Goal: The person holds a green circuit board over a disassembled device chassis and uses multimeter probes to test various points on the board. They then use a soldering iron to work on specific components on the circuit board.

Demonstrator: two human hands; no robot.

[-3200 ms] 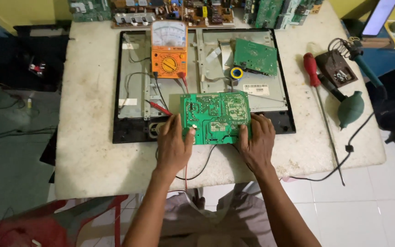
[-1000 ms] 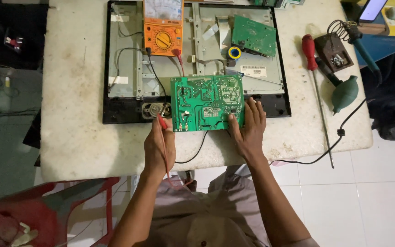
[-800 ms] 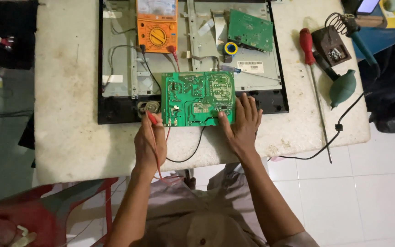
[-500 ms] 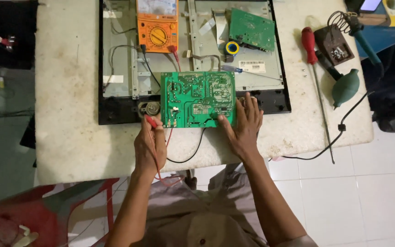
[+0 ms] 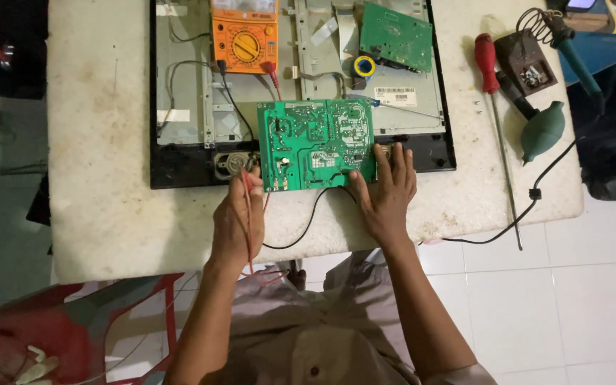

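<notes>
Centrally, a green circuit board (image 5: 316, 145) is seen lying flat over the lower edge of an opened flat-panel chassis (image 5: 187, 100), its long axis running left to right across the frame and its soldered face turned up. Bare tabletop (image 5: 94, 178) is left open at the left of the frame and along the bottom edge below the board, while the right side is taken up by a red-handled screwdriver (image 5: 490, 78) and a green bulb tool (image 5: 542, 131). White floor tiles are seen at lower right. A red probe (image 5: 247, 182) is pinched in the left hand (image 5: 235, 221) at the board's lower left corner. The right hand (image 5: 388, 192) is laid on the lower right corner, fingers slightly spread. An orange multimeter (image 5: 245, 36) is placed at top centre.
</notes>
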